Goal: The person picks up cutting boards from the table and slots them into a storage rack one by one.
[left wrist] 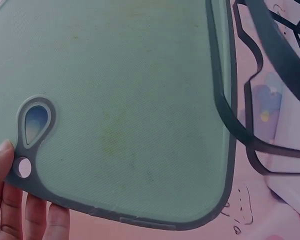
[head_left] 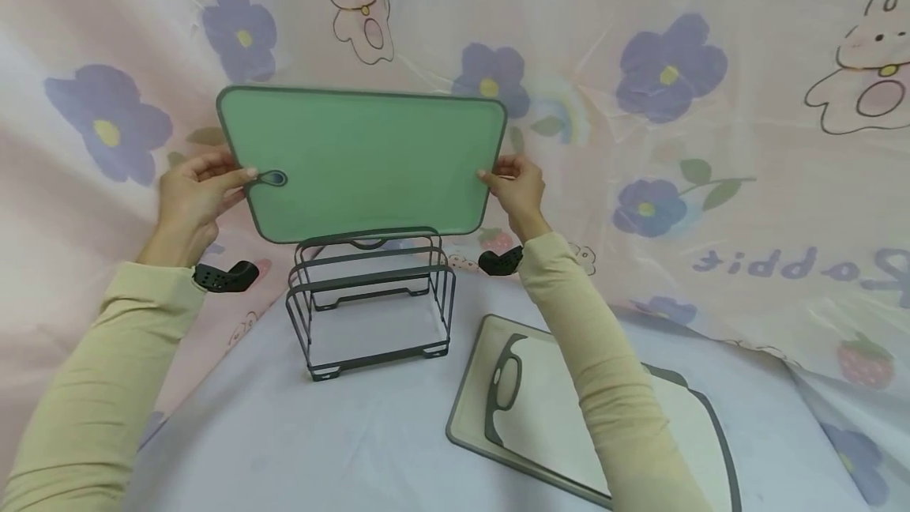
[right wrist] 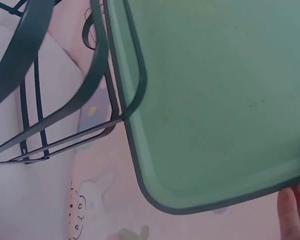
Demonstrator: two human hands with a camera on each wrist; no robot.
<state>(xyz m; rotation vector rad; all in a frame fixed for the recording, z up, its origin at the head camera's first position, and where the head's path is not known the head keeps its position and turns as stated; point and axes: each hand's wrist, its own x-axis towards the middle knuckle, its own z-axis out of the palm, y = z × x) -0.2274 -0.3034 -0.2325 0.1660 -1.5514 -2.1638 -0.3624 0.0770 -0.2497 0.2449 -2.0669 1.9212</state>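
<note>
A green cutting board [head_left: 362, 156] with a dark grey rim is held up at the far side of a dark wire rack [head_left: 370, 280]. My left hand [head_left: 192, 196] grips its left edge, thumb on the front face beside a teardrop-shaped hole and the other fingers behind. The right hand [head_left: 521, 190] pinches the opposite edge, thumb in front. In the left wrist view the board [left wrist: 140, 100] shows faint yellowish stains. The board's lower edge is close behind the rack's rear loops; whether they touch I cannot tell. Only fingertips of the right hand [right wrist: 297, 205] show in the right wrist view.
Right of the rack, a beige board [head_left: 469, 409] lies on the white-covered table [head_left: 320, 449], with a pale board [head_left: 547, 409] with a grey handle on top. My right forearm partly covers them. A patterned curtain [head_left: 569, 22] hangs behind.
</note>
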